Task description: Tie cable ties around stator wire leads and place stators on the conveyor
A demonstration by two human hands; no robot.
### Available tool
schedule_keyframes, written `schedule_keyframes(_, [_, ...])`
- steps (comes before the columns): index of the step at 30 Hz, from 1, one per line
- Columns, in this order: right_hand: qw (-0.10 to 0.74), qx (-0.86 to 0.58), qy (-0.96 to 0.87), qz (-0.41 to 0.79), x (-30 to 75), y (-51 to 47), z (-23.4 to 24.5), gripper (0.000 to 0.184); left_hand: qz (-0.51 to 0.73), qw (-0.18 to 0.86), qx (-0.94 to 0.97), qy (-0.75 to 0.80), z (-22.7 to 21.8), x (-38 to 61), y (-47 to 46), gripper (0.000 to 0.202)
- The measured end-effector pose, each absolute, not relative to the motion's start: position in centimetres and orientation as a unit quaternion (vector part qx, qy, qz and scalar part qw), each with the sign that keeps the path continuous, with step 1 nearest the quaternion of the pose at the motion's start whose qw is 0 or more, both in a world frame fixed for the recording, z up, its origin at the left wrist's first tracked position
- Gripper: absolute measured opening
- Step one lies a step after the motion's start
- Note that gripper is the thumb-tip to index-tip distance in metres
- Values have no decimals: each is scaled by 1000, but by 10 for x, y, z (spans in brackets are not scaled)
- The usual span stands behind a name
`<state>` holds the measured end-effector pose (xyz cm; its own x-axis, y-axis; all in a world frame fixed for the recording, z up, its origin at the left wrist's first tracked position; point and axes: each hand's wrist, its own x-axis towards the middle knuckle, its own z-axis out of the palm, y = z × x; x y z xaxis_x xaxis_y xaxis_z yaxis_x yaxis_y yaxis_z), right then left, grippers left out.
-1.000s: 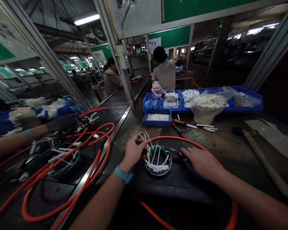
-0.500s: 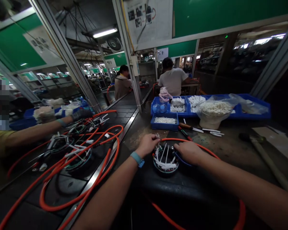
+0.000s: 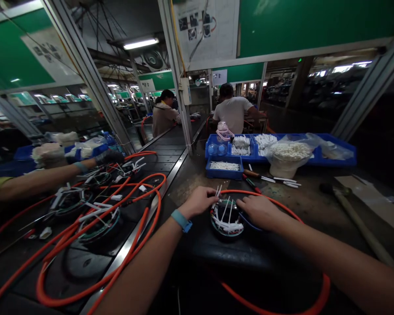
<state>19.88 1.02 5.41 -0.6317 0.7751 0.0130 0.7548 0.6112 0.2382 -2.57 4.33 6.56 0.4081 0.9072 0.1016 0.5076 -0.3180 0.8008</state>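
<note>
A round black housing [image 3: 228, 236] stands on the dark bench in front of me. White sleeving [image 3: 228, 226] and wires lie round its inside, and two thin white strips stand up from it. At its far left edge my left hand [image 3: 200, 201] pinches thin white sleeves [image 3: 218, 190]. My right hand [image 3: 261, 211] is at the right rim with its fingers bent together; what they grip is hidden by the hand. A blue wire [image 3: 249, 222] bows out beneath it. An orange cable [image 3: 279, 202] runs behind both hands and loops down to the right.
Blue bins [image 3: 282, 162] with white sleeves stand behind, with a small blue tray [image 3: 223, 169] of white strips before them. A screwdriver [image 3: 251, 173] and a hammer [image 3: 354, 214] lie on the bench. Left, a co-worker's arm [image 3: 52, 176] reaches over orange-cabled housings on the conveyor [image 3: 22, 286].
The view has shifted slightly. Both hands stay at the housing, with small finger movements at the white sleeves and the right rim. The co-worker's arm remains over the conveyor parts.
</note>
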Motion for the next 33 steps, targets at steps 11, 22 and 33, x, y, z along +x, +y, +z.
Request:
schedule_keyframes(11, [63, 417, 902, 93, 202, 18, 41, 27, 328, 356, 713, 507, 55, -30, 45, 24])
schedule_keyframes(22, [68, 436, 897, 21, 256, -26, 56, 37, 149, 510, 708, 466, 77, -16, 26, 44])
schedule_keyframes(33, [76, 381, 921, 37, 222, -17, 62, 27, 112, 587, 676, 431, 79, -1, 36, 27])
